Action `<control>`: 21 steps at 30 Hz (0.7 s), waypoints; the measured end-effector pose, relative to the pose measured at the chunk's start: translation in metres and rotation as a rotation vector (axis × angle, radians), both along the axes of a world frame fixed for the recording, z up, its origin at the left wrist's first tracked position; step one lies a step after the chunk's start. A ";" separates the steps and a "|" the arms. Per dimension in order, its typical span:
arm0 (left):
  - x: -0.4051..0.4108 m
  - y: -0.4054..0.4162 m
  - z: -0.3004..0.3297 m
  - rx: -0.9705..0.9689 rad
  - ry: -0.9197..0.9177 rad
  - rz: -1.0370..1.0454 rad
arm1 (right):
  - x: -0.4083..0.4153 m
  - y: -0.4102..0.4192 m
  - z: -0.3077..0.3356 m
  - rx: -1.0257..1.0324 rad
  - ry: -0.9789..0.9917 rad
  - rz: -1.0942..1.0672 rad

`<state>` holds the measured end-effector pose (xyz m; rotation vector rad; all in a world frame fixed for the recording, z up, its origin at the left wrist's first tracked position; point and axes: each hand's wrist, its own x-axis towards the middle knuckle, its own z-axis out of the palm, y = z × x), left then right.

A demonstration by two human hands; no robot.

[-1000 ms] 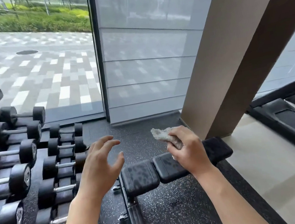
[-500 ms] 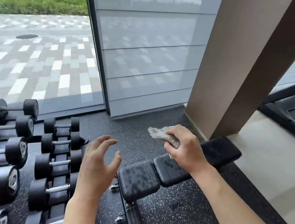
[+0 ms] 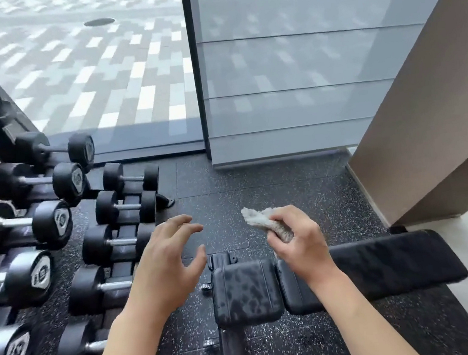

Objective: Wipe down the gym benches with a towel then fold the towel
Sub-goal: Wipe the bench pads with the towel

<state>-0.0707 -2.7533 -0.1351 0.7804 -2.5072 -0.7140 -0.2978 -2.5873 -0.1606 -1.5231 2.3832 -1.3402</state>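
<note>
The right hand (image 3: 298, 243) is curled round a small bunched towel (image 3: 264, 222), fingers and thumb pinching its near end; the pale grey cloth sticks out past the knuckles, its long axis slanting away from the person and to the left, the free tip pointing toward the window; hand and towel are raised in the air over the bench (image 3: 337, 275), not touching the pad. The left hand (image 3: 167, 269) holds nothing; its fingers are spread and loosely bent, thumb apart, palm turned toward the right hand, hovering over the floor just left of the bench's seat pad.

The black bench lies low on the speckled rubber floor (image 3: 271, 184), its long axis running left to right across the view; the short seat pad is at the left, the long back pad reaches to the right toward a beige pillar (image 3: 429, 114); the seat pad shows dark blotches. A dumbbell rack (image 3: 92, 222) fills the left side, rows of black dumbbells on it; beyond is a glass window (image 3: 105, 81) onto paving.
</note>
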 end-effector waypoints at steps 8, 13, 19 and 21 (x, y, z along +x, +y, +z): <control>-0.022 -0.064 -0.120 0.097 -0.009 0.013 | -0.011 -0.054 -0.101 0.061 -0.043 -0.023; -0.035 -0.089 -0.214 0.145 -0.019 -0.007 | -0.010 -0.086 -0.190 0.085 -0.075 -0.032; -0.037 -0.087 -0.328 0.220 -0.064 -0.035 | 0.001 -0.096 -0.312 0.149 -0.144 -0.043; -0.038 -0.086 -0.360 0.243 -0.074 -0.023 | 0.004 -0.098 -0.348 0.172 -0.158 -0.037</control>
